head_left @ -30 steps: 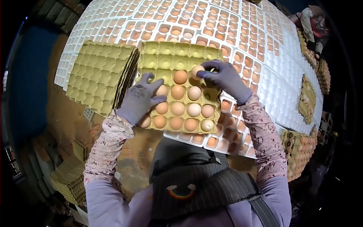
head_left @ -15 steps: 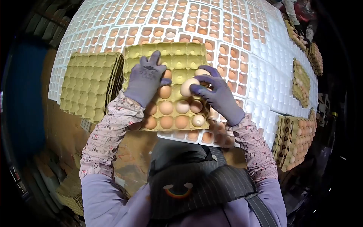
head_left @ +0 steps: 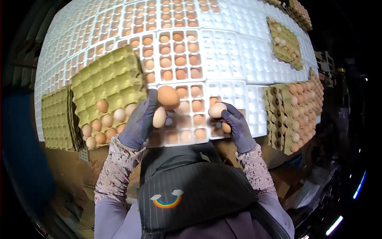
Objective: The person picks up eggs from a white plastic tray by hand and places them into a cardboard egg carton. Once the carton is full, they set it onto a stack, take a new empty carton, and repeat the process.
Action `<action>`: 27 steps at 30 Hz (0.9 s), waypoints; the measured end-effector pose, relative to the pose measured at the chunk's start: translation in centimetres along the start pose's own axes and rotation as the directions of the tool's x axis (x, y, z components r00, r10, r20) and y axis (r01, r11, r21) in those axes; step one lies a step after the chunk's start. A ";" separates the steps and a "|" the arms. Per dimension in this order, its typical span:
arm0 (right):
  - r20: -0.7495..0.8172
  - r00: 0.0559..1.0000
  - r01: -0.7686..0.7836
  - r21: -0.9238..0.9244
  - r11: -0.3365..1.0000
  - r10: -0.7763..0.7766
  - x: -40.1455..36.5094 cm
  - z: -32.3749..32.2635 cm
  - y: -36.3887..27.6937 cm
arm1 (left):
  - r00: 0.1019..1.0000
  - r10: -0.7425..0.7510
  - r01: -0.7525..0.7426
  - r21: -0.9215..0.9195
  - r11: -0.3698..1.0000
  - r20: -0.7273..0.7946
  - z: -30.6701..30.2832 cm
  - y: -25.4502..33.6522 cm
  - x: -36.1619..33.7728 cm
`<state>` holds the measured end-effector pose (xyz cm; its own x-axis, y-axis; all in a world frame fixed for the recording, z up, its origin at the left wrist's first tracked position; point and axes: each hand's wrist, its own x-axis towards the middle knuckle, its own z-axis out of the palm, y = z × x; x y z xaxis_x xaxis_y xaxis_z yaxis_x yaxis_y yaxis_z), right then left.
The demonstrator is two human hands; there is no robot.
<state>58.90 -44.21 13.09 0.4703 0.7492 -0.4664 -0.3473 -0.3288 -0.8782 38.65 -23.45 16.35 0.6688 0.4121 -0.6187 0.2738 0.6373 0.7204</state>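
Eggs (head_left: 168, 98) clamped in left fingers (head_left: 151, 104) and right fingers (head_left: 234, 118) have shifted from yellow tray (head_left: 109, 73) to above white trays (head_left: 229, 89).

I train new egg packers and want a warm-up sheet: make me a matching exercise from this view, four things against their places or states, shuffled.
Things
1. Left hand
2. Right hand
3. Rainbow
4. Green tray beside the left hand

Places or states
A. On the dark apron
B. Farther from the green tray, with a pale egg
C. Eggs in its near rows, bare at the far end
D. Nearer the green tray, with a brown egg

Pairs: 1-D, 2-B, 3-A, 4-C
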 end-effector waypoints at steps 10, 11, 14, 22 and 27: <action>-0.050 0.884 0.128 -0.930 0.345 -0.465 4.1 -13.1 4.7 | 0.756 0.626 -0.301 0.951 0.075 0.190 13.9 -10.1 11.3; -0.003 0.917 0.110 -0.959 0.260 -0.398 4.7 -13.4 5.0 | 0.760 0.623 -0.291 0.954 0.072 0.185 14.5 -10.4 11.7; 0.046 0.906 0.199 -0.924 0.327 -0.420 5.8 -13.7 5.1 | 0.829 0.496 -0.312 0.949 0.032 0.256 17.1 -9.8 12.1; 0.163 0.789 0.357 -0.907 0.225 -0.593 11.2 -12.3 3.3 | 0.879 0.475 -0.143 0.970 0.198 0.032 15.2 -7.8 14.8; 0.077 0.751 0.620 -0.424 0.660 -0.656 14.1 -8.3 4.6 | 0.643 0.762 -0.410 0.803 0.432 -0.081 14.9 -5.0 18.7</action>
<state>70.70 -39.91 1.58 0.5187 0.8223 0.2341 0.4067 0.0036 -0.9136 60.10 -28.63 5.80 0.5822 0.8033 0.1255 0.3993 -0.4170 0.8165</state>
